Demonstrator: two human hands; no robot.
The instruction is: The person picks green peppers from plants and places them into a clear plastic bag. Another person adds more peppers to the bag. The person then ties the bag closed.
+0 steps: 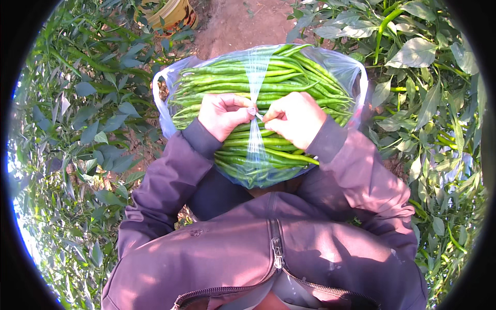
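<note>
A translucent plastic bag point(341, 64) packed with long green chili peppers point(217, 79) lies before me. Its film is drawn into a narrow gather across the middle of the peppers, with a small knot point(252, 111) there. My left hand point(226, 115) pinches the gathered plastic at the knot between thumb and fingertips. Just right of it, my right hand point(296, 119) pinches a short twisted end of the plastic. The two hands are close but apart. The bag's loop handles stand out at its left and right sides, held by neither hand.
Leafy pepper plants line both sides, with green peppers hanging on them, one point(383, 31) at the upper right. A yellowish bucket point(170, 17) stands at the upper left beside the bare soil path point(240, 27) beyond the bag.
</note>
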